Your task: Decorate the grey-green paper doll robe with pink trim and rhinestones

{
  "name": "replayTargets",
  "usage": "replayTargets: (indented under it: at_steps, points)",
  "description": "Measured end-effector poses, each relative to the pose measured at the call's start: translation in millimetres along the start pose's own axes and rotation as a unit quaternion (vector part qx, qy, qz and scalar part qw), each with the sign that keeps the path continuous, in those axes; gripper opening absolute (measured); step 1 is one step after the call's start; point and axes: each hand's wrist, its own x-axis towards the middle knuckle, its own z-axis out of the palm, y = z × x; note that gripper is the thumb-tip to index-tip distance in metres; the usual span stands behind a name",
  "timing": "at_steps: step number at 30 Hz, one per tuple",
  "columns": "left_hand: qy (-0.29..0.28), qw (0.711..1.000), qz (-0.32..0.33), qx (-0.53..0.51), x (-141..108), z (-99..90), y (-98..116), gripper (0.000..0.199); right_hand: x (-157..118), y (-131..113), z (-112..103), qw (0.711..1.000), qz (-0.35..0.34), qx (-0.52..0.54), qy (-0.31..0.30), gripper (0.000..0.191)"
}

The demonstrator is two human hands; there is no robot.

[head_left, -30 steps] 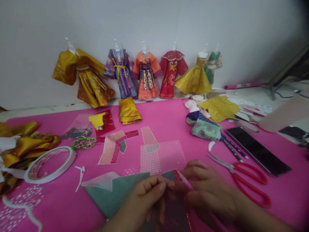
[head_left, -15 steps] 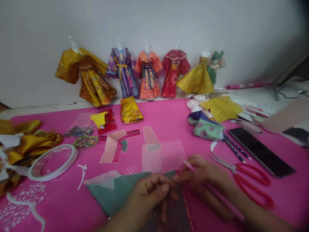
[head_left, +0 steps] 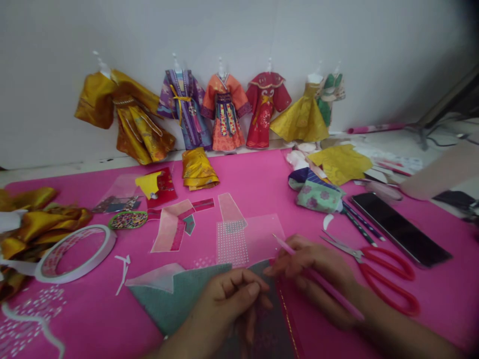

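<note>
My right hand (head_left: 318,274) holds a slim pink pencil (head_left: 333,289), its pale tip pointing up and left over the sheet of tiny studs. Left of it, my left hand (head_left: 239,304) is closed in a pinch above the grey-green fabric (head_left: 190,294); whatever lies between its fingertips is hidden. Below the hands lies a dark sheer cloth (head_left: 277,324) edged with a gold line at its right. Just beyond is the clear sheet of small pale studs (head_left: 232,244). Pink and red garment pieces (head_left: 168,227) lie farther left.
Red-handled scissors (head_left: 389,279) and a black phone (head_left: 400,227) lie at right. A tape roll (head_left: 77,253) and golden cloth (head_left: 45,224) are at left. Several small dressed forms, including a red robe (head_left: 266,109), stand along the wall.
The view has shifted slightly, so most things sit a little farther left. My right hand and the pencil have moved slightly away from the left fingertips.
</note>
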Motion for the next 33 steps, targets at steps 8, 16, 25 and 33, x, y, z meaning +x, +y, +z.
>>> replayTargets:
  at_steps: [8, 16, 25, 33]
  points:
    - [-0.005, 1.000, -0.008, -0.011, -1.5, 4.8, 1.7, 0.026, -3.4, -2.0, 9.0, 1.000, 0.012, -0.007, 0.000, 0.034]
    - [-0.014, 1.000, -0.007, 0.008, -6.1, 6.6, -9.1, 0.031, -8.1, -8.7, 16.6, 0.991, 0.117, 0.053, -0.031, 0.029]
    - [0.006, 0.999, -0.016, 0.031, -4.6, 6.2, -11.9, 0.035, -9.4, -10.8, 25.0, 0.977, 0.167, 0.132, -0.031, 0.025]
    - [0.033, 0.999, -0.026, 0.018, -6.1, 12.2, -9.4, 0.036, -11.6, -8.5, 29.6, 0.965, 0.181, 0.190, -0.029, 0.020]
